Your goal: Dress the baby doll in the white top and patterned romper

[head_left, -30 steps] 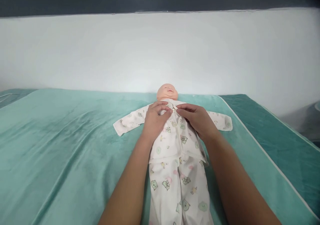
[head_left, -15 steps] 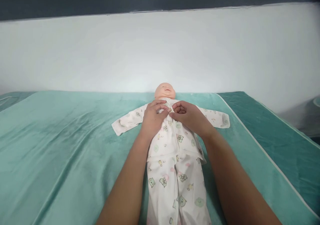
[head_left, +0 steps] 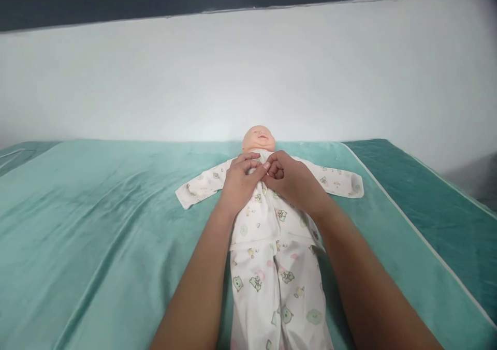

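A baby doll (head_left: 259, 137) lies on its back, head away from me, dressed in a white printed shirt (head_left: 256, 223) and matching trousers (head_left: 258, 293). Both sleeves stretch out sideways. My left hand (head_left: 243, 180) rests on the upper chest, its thumb and fingers pinching the shirt's front edge. Against it, my right hand (head_left: 288, 178) pinches the same front opening with thumb and curled fingers. The fingertips of both hands meet near the collar and hide the bit of cloth or fastener between them.
A green plush cover (head_left: 97, 225) lies under the doll, with folds on the left. A pale seam line runs down its right side beside a darker green section (head_left: 419, 200). Behind stands a white wall (head_left: 248, 75) with a dark band above.
My right hand has moved slightly left, so the fingertips of both hands now touch at the shirt front. The view has shifted a little.
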A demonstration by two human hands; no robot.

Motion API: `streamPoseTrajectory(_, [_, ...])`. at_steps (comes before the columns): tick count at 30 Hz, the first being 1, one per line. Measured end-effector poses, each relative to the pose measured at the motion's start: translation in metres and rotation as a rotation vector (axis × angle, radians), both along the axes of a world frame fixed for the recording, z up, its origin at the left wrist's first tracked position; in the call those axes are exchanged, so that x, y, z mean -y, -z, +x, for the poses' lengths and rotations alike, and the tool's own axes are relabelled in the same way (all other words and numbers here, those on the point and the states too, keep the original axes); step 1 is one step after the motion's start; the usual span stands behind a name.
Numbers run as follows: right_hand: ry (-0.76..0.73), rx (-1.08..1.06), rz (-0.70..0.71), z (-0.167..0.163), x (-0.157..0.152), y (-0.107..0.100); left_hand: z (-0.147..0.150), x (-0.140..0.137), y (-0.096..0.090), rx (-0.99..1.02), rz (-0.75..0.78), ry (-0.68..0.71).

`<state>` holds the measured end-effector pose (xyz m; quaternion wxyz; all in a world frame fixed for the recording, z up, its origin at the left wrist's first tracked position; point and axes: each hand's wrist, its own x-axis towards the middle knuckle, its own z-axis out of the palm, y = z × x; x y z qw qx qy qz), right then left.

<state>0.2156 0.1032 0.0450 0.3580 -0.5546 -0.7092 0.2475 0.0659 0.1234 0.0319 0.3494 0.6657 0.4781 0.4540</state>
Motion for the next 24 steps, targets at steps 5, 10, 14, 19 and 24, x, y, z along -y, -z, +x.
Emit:
streamPoseTrajectory(5, [-0.049,-0.071,-0.065,0.002,-0.001,0.001,0.003,0.001,-0.002,-0.013,-0.049,-0.055])
streamPoseTrajectory(10, [-0.116,-0.178,-0.120,0.007,-0.002,0.003,0.003,0.001,-0.003,0.038,-0.105,-0.065])
streamPoseTrajectory(14, [-0.204,-0.356,-0.166,0.014,-0.004,0.005,0.001,0.000,-0.003,0.086,-0.146,-0.049])
streamPoseTrajectory(19, [-0.147,-0.525,-0.211,0.017,-0.007,0.010,0.000,-0.002,-0.001,0.114,-0.169,-0.030])
streamPoseTrajectory(24, [-0.074,-0.596,-0.191,0.014,-0.010,0.013,-0.001,-0.003,0.000,0.108,-0.162,-0.006])
